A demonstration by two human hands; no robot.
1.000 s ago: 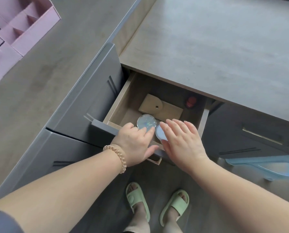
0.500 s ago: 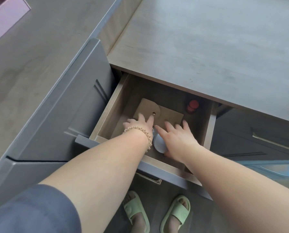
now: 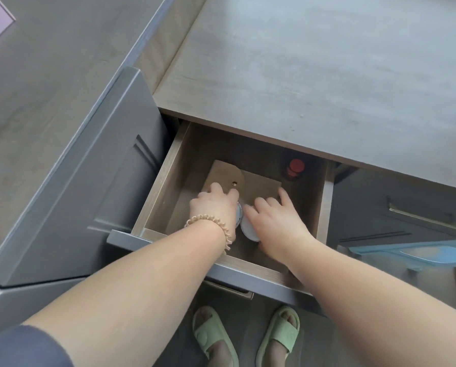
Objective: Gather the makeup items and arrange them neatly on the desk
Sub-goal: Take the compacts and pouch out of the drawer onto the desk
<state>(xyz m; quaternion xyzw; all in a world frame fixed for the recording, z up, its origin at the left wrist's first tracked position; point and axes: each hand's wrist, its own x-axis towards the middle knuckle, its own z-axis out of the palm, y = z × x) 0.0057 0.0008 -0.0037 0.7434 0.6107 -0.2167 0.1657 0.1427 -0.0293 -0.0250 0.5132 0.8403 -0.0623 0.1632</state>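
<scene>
1. Now both of our hands are down in the open drawer [image 3: 152, 194], under the bench [image 3: 327, 75].
2. Our left hand [image 3: 213, 205] covers a shiny round case [image 3: 238, 215], and its fingers curl down around it.
3. Our right hand [image 3: 274, 221] lies on a white round case [image 3: 249, 230], just beside the shiny one. Its fingers are bent and spread, but we cannot tell if they grip the case.
4. We think these 2 cases are light, hard and smooth, so they may slip. A lid could crack if one falls.
5. It seems best to pinch each case by its round edge, thumb on 1 side and fingers on the other.
6. A bottle with a red cap [image 3: 295, 169] stands at the back of the drawer.
</scene>
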